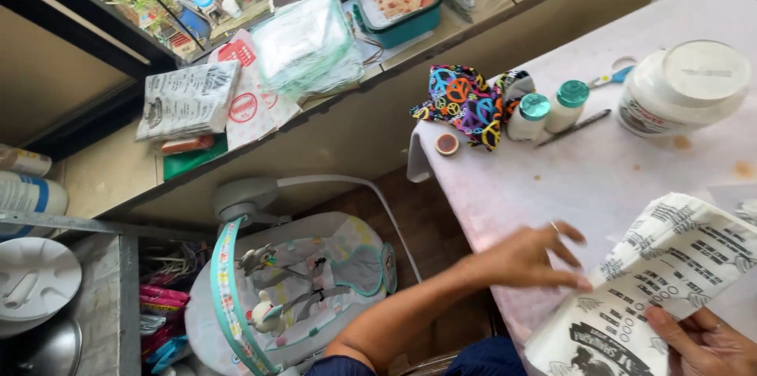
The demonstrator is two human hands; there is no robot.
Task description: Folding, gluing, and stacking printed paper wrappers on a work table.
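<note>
At lower right, the left hand [528, 259] lay flat, fingers released, on the white black-printed paper bag [662, 281]; the right hand [706, 343] grasped its lower edge, still unfilled.

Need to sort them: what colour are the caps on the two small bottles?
Teal-green caps on white small bottles, head view.

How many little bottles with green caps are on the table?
2. Both small white bottles with green caps stand side by side on the white table: one beside the colourful patterned cloth, the other right of it.
</note>
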